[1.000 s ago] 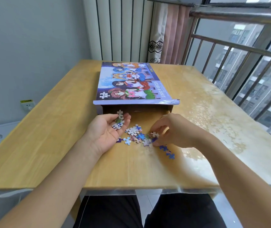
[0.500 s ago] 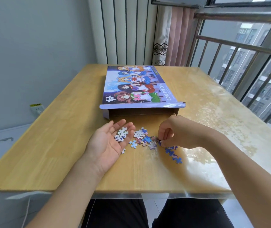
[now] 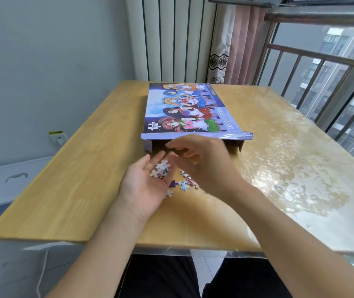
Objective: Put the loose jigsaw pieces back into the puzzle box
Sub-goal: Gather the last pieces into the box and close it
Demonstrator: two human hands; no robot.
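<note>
Jigsaw pieces (image 3: 160, 168) on flat, upturned left hand (image 3: 148, 186), just before puzzle box (image 3: 190, 110).

1 puzzle box (image 3: 190, 110). 2 hands: left hand (image 3: 148, 186), right hand (image 3: 204, 162). Approx 4 pcs in left palm (image 3: 161, 168), approx 5 loose pcs on table (image 3: 183, 184), some hidden.

The left hand (image 3: 148, 183) lies palm up on the wooden table (image 3: 68, 179) with a few jigsaw pieces (image 3: 160, 168) in it. The right hand (image 3: 204, 164) hangs over more loose pieces (image 3: 183, 184), fingers spread, near the puzzle box (image 3: 189, 112).
</note>
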